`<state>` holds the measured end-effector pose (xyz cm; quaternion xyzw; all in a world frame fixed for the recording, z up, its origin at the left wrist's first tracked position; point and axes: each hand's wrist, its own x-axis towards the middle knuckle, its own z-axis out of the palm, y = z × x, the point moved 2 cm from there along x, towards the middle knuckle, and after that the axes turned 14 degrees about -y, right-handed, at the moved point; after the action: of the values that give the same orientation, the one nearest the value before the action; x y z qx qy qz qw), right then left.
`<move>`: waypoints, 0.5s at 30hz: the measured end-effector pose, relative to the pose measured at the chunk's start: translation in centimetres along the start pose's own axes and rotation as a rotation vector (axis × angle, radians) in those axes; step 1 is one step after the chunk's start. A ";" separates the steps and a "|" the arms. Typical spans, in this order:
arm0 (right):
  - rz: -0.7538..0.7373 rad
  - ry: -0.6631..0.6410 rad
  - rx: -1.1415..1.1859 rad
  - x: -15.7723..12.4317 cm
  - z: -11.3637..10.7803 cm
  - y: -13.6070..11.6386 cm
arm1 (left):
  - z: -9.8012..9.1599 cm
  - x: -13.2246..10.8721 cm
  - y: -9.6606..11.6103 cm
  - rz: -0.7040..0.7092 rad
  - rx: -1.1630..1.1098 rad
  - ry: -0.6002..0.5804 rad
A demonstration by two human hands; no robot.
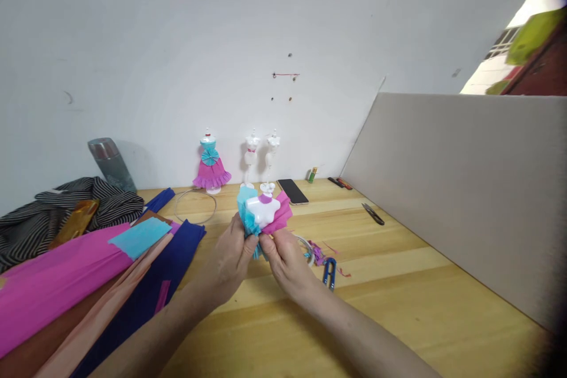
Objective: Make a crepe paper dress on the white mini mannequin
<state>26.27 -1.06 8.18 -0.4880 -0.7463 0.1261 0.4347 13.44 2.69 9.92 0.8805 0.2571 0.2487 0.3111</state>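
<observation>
While both hands pinch a small white mannequin [263,211] above the wooden table [398,295], left hand [230,263] gripping its teal crepe skirt [246,212] and right hand [286,260] the pink crepe [283,212], the dressing step looks underway, calling for careful pleat gathering.

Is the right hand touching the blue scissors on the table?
Apart. The head view shows bare wood between the right hand and the blue scissors.
</observation>
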 end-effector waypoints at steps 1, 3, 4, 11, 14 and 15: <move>-0.001 -0.004 0.015 0.0 0.0 0.1 | 0.0 0.0 0.1 -0.004 -0.015 0.007; -0.007 -0.006 0.039 0.0 0.1 0.2 | 0.1 -0.1 0.2 -0.006 -0.045 0.015; -0.011 -0.002 0.048 0.1 0.2 0.2 | 0.1 -0.1 0.2 -0.007 -0.058 0.021; -0.011 0.006 0.103 -0.1 0.7 0.8 | 0.5 -0.2 0.0 -0.043 -0.084 0.048; 0.019 0.011 0.118 -0.2 0.7 0.9 | 0.7 -0.2 0.2 -0.058 -0.112 0.026; 0.040 0.011 0.127 -0.1 0.7 1.0 | 0.7 -0.3 0.2 -0.057 -0.139 0.015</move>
<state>26.36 -0.53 7.08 -0.4752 -0.7244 0.1791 0.4663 13.72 2.09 9.54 0.8472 0.2666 0.2633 0.3767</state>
